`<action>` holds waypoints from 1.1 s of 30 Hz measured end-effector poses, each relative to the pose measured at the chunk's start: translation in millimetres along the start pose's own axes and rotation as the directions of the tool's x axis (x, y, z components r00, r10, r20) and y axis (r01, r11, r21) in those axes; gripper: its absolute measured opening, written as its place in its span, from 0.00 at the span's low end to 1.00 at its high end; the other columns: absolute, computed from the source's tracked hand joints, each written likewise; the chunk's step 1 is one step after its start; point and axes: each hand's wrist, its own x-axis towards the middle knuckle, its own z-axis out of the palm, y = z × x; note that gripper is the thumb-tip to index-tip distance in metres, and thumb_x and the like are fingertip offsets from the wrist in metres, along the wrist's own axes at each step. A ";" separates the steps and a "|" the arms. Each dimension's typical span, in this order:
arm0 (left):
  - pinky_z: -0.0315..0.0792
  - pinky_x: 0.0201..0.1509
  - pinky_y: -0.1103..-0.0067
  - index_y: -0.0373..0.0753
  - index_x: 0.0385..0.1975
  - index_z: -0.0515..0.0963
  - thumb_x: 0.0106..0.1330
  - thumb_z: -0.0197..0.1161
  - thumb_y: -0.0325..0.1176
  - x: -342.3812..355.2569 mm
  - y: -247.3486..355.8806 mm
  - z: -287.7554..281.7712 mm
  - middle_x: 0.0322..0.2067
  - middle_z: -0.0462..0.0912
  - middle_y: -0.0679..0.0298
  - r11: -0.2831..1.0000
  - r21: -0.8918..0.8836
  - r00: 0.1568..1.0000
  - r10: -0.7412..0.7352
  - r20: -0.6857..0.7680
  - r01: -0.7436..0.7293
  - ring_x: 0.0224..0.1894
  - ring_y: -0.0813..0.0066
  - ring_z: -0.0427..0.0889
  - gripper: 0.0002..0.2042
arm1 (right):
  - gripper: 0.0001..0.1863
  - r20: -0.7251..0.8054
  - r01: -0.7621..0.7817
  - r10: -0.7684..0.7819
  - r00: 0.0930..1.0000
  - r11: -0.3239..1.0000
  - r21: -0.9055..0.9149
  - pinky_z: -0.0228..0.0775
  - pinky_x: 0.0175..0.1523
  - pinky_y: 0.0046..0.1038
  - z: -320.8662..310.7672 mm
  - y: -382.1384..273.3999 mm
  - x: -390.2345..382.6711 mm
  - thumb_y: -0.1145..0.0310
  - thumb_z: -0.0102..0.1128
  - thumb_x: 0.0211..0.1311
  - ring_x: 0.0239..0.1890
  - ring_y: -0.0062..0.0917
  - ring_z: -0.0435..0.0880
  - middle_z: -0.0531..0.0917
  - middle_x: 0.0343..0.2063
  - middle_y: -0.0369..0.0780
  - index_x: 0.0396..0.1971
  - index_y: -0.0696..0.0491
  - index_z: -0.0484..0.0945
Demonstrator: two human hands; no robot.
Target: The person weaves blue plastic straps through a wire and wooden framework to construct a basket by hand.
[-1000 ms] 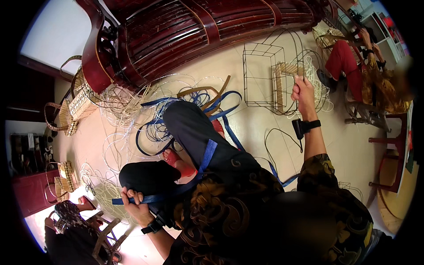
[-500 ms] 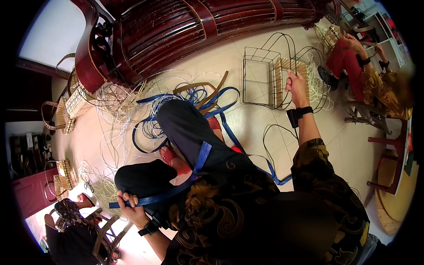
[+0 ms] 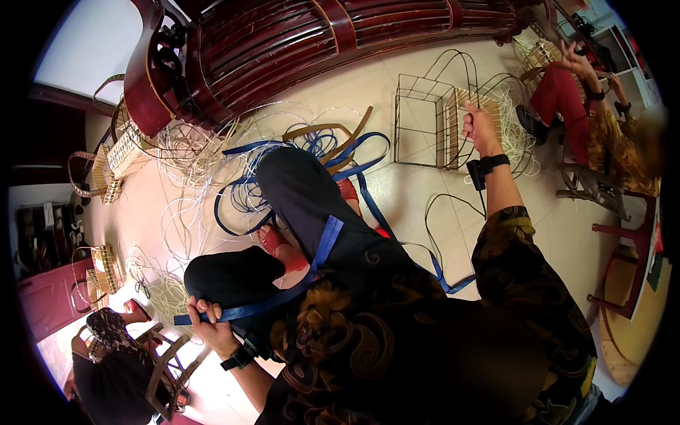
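My left hand (image 3: 211, 327) is closed around one end of a flat blue strap (image 3: 265, 309) beside my left knee. From there the strap crosses my lap and folds upward over my dark trousers. My right arm reaches out, and my right hand (image 3: 482, 132) is closed over a basket frame of dark wire (image 3: 416, 122) standing on the floor. One side of that frame bears woven tan strips (image 3: 455, 134). Whether the fingers grip the frame or something thin is hidden. More blue strap (image 3: 370, 205) runs along the floor past my red shoes.
A dark red wooden bench (image 3: 283, 53) spans the back. Tangled pale cords (image 3: 190, 152) lie on the floor at left, near woven baskets (image 3: 106, 173). One person (image 3: 113, 368) sits at lower left, another (image 3: 567, 106) at right. A red stool (image 3: 623, 283) stands at far right.
The whole view has shifted slightly. Both my hands keep nearly the same places and stay closed. At right, the other person's hand has lifted with its fingers spread.
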 end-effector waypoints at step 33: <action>0.57 0.19 0.83 0.32 0.43 0.72 0.75 0.42 0.38 2.0 3.8 -4.0 0.25 0.72 0.60 1.000 -0.025 1.000 -0.013 0.011 0.013 0.13 0.81 0.54 0.15 | 0.08 -0.034 0.009 -0.009 0.999 1.000 0.008 0.59 0.16 0.22 8.7 7.2 -4.8 0.62 0.56 0.65 0.12 0.14 0.63 0.67 0.15 0.28 0.30 0.47 0.69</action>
